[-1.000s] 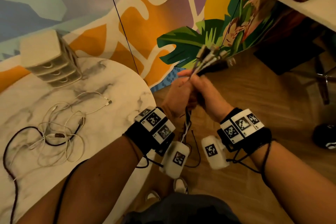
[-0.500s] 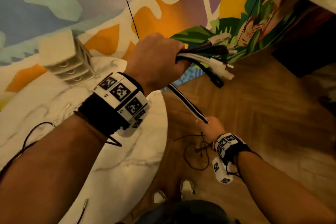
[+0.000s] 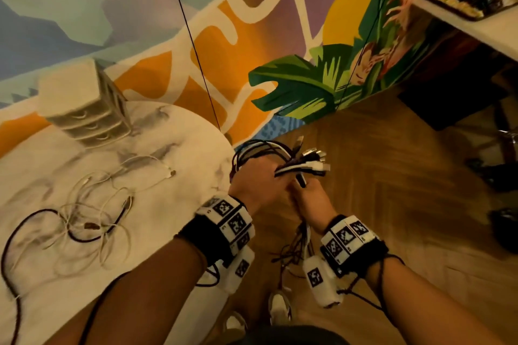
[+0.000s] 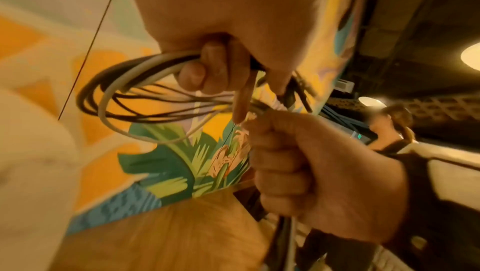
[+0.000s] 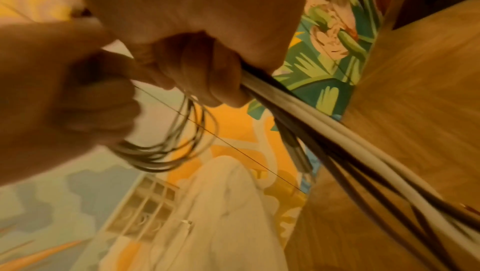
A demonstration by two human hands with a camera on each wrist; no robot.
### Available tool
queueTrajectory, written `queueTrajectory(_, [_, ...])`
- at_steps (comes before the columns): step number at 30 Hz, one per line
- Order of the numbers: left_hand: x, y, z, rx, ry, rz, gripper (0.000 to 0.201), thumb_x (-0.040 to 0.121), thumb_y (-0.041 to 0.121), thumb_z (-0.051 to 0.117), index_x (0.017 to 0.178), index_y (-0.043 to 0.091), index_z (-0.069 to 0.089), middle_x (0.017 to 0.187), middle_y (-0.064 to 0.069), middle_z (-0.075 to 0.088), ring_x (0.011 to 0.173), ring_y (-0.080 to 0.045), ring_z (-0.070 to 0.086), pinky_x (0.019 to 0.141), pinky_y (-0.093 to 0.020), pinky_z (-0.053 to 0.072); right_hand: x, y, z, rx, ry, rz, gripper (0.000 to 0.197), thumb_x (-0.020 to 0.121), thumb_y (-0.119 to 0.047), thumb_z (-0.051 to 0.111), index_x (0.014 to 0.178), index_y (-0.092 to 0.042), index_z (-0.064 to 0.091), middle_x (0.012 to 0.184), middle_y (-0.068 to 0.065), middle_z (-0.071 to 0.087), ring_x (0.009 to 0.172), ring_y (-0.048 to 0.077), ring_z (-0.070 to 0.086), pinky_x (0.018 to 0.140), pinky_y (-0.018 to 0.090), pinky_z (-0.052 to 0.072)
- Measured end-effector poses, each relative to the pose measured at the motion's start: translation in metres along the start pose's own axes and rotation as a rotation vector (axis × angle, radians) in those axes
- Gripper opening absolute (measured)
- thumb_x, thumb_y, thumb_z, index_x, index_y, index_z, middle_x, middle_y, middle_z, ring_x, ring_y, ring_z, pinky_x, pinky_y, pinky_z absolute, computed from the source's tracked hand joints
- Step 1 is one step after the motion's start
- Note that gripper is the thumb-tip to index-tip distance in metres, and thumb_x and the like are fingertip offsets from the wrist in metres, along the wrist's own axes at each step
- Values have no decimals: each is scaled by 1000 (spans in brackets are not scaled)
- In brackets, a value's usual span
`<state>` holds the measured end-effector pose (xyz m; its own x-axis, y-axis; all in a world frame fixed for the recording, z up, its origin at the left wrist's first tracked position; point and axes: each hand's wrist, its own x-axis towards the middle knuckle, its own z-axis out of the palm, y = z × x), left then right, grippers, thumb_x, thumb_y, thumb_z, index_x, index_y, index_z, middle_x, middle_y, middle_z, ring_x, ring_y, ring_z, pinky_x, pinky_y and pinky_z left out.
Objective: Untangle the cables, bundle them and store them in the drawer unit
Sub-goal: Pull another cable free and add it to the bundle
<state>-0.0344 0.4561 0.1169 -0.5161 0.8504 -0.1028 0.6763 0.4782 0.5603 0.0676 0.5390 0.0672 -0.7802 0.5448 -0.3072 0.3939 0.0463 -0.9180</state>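
I hold a bunch of black and white cables in the air off the right edge of the marble table. My left hand grips the bunch where it loops back, plug ends sticking out to the right. Just below it my right hand is fisted round the strands that hang toward the floor. The loop shows under my left fingers. A tangle of thin white and dark cables lies on the table. The beige drawer unit stands at the table's back.
A painted mural wall runs behind the table. Wooden floor spreads to the right, with a dark object and a white shelf above. A thin black cord slants down the wall. My shoes are below.
My left hand has come down from its raised position with the cable ends. My right hand has slid back up the strands to meet it, and a loop now hangs from my left hand.
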Motion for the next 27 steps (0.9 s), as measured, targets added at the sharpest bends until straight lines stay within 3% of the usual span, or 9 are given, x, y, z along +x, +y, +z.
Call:
queueTrajectory(2, [3, 2, 7, -198, -57, -104, 43, 88, 44, 56, 74, 4, 67, 62, -5, 56, 58, -17, 51, 52, -25, 32, -5, -12, 1, -1, -39, -98, 26, 94, -4, 47, 80, -24, 58, 50, -22, 55, 46, -6, 50, 47, 11, 35])
queueTrajectory(4, [7, 9, 7, -323, -32, -149, 39, 86, 39, 62, 69, 4, 66, 58, -1, 54, 53, -11, 50, 49, -19, 32, -6, -18, 1, 82, -38, -129, 20, 92, 1, 49, 90, -15, 61, 57, -21, 61, 51, -9, 54, 49, 8, 39])
queueTrajectory(6, [9, 16, 7, -346, -4, -136, 30, 85, 33, 62, 68, 8, 63, 61, -1, 58, 56, -11, 53, 54, -21, 36, -7, -15, 0, 181, -46, -139, 30, 91, 5, 48, 77, -18, 61, 49, -13, 58, 42, -3, 48, 44, 10, 33])
queueTrajectory(9, [8, 22, 5, -301, 48, -74, 31, 89, 32, 57, 74, 6, 59, 70, -10, 59, 63, -21, 54, 59, -36, 40, -5, -2, 1, 257, -87, -78, 44, 93, 0, 49, 55, -23, 51, 43, -7, 40, 38, 7, 29, 42, 20, 22])
queueTrajectory(11, [6, 24, -1, -282, 82, -59, 31, 91, 36, 54, 75, 9, 54, 68, -7, 56, 61, -22, 52, 56, -36, 41, 0, 16, 3, 203, -102, -17, 42, 93, -5, 51, 54, -17, 43, 44, -6, 36, 38, 7, 28, 45, 23, 25])
queueTrajectory(15, [9, 27, -28, -196, 179, -21, 23, 93, 32, 51, 78, 14, 49, 68, 0, 49, 60, -15, 47, 52, -22, 34, 9, 57, 2, -27, -63, 150, 39, 92, -29, 55, 60, -19, 36, 53, 0, 35, 49, 19, 37, 57, 34, 32])
queueTrajectory(18, [8, 32, -57, -306, 296, 22, 21, 93, 25, 53, 74, 17, 48, 58, 6, 45, 45, -3, 42, 43, -12, 31, 9, 77, -1, -149, -65, 231, 42, 91, -30, 57, 56, -20, 36, 48, -3, 36, 45, 17, 37, 52, 29, 33])
queueTrajectory(22, [6, 31, -84, -346, 423, 49, 28, 94, 24, 53, 67, 28, 45, 53, 7, 40, 42, -1, 41, 42, -13, 30, 8, 95, -10, -336, -93, 273, 40, 93, -27, 55, 57, -20, 40, 49, -5, 33, 42, 11, 31, 46, 23, 26])
queueTrajectory(27, [3, 22, -89, -311, 447, 53, 19, 95, 27, 51, 81, 15, 55, 59, 5, 46, 51, -5, 42, 47, -17, 33, 15, 106, -19, -396, -61, 272, 36, 93, -28, 55, 59, -23, 44, 50, -3, 38, 47, 14, 35, 50, 27, 29])
